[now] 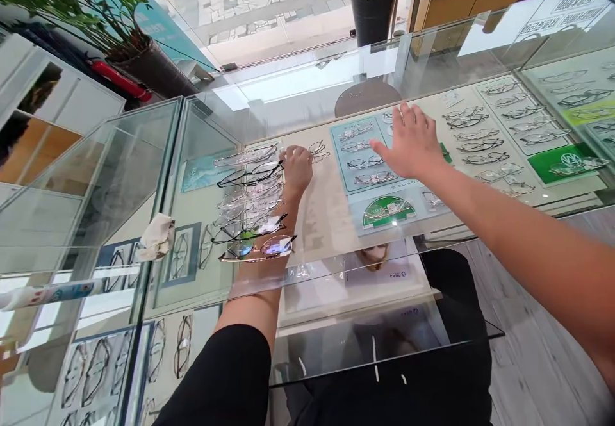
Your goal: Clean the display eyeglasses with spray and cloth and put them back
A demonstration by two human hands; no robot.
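My left hand (296, 170) reaches in below the glass top of the display case, with its fingers curled closed at a thin-framed pair of eyeglasses (318, 151) on the pale shelf. The fingertips are partly hidden. On the glass top, over my left forearm, lies a column of several eyeglasses (254, 205), some clear-framed and some dark. My right hand (412, 143) rests palm down on the glass with the fingers spread, holding nothing. Beneath it is a light-blue display card (368, 179) bearing several eyeglasses.
More eyeglasses (480, 143) line the shelf at right, by a green card (567, 163). On the left glass lie a crumpled white cloth (156, 237) and a white tube (52, 293). An open drawer (355, 311) juts out in front. Potted plants (148, 61) stand behind.
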